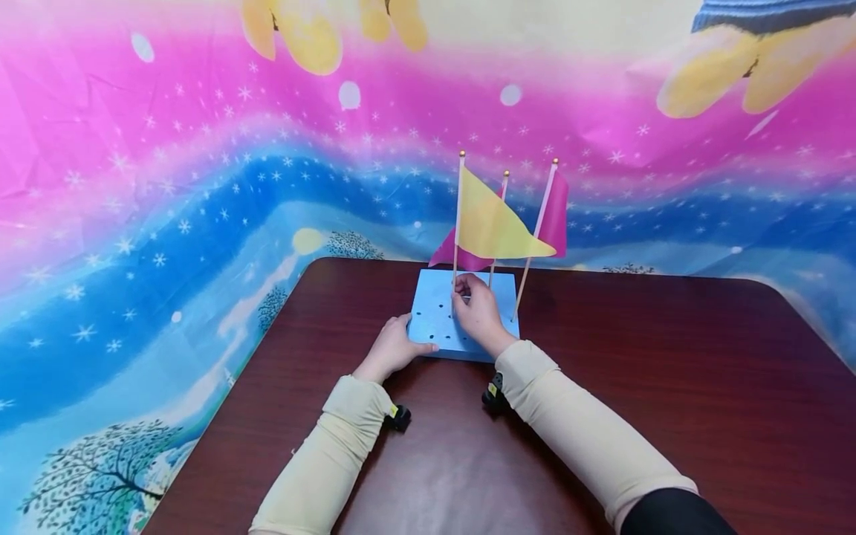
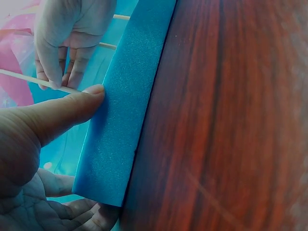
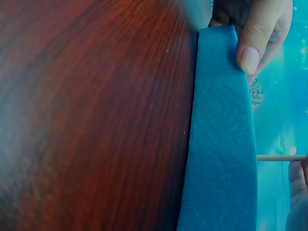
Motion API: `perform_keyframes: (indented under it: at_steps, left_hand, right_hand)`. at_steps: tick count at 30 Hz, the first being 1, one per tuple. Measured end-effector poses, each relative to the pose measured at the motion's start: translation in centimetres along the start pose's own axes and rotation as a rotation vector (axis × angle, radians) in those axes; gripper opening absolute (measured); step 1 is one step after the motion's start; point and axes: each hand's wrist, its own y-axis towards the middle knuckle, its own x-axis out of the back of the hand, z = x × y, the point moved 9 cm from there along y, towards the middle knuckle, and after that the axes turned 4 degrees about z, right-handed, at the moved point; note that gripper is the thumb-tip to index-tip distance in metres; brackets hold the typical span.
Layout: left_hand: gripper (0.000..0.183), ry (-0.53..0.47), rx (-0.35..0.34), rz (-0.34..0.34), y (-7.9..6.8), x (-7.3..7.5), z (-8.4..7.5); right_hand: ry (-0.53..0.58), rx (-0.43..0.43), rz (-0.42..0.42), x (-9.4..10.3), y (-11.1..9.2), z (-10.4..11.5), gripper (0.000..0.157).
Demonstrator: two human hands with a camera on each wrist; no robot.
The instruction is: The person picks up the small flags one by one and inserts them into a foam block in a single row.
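A light-blue foam block (image 1: 428,286) with several small holes in its top lies on the table. My left hand (image 1: 391,347) grips its near left corner, the thumb on the top near edge and the fingers at the left side. With thumb and fingertips, my right hand (image 1: 483,308) pinches the lower stick of a yellow triangular flag (image 1: 495,223) over the block. That stick stands nearly upright; the right hand partly hides its lower end in the head view. Two pink flags stand in the block: one (image 1: 553,212) leaning at the right edge, another (image 1: 461,251) behind the yellow one.
The dark red-brown wooden table (image 1: 669,371) extends around the block on both sides and in front. Behind and left of it hangs a colourful backdrop cloth (image 1: 200,186) with snowflakes and trees. The block sits near the table's far edge.
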Motion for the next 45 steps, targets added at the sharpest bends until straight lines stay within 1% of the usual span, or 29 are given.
perform_keyframes:
  at_steps: [4, 10, 17, 23, 32, 35, 41, 45]
  left_hand:
    - [0.093, 0.008, -0.007, 0.003, 0.0, -0.1, 0.0]
    - [0.093, 0.006, -0.019, 0.009, 0.1, -0.1, -0.1]
    - [0.092, -0.015, -0.018, 0.005, 0.2, 0.1, -0.2]
    - [0.091, -0.010, -0.015, 0.005, 0.2, 0.0, -0.2]
    - [0.092, -0.012, -0.004, 0.007, 0.2, -0.2, -0.1]
    - [0.091, -0.021, -0.001, 0.012, 0.1, -0.3, 0.0]
    - [0.091, -0.014, -0.009, 0.014, 0.1, -0.3, -0.1]
    - [0.092, -0.007, -0.007, 0.010, 0.2, -0.1, -0.1]
  right_hand:
    - [0.009, -0.004, -0.009, 0.0, -0.1, 0.0, 0.016]
    - [-0.023, 0.001, -0.007, -0.4, -0.1, -0.6, 0.015]
    - [-0.048, 0.028, -0.002, -0.8, 0.2, -0.4, 0.015]
    - [-0.064, 0.001, 0.029, -1.1, 0.1, -0.9, 0.013]
    - [-0.051, -0.032, 0.064, -1.1, -0.4, -0.9, 0.012]
    - [-0.049, -0.051, 0.070, -1.2, -0.7, -1.3, 0.015]
    - [0.001, -0.079, 0.069, -0.9, -1.2, -1.5, 0.025]
    - [0.016, -0.088, 0.066, -0.5, -1.5, -1.5, 0.026]
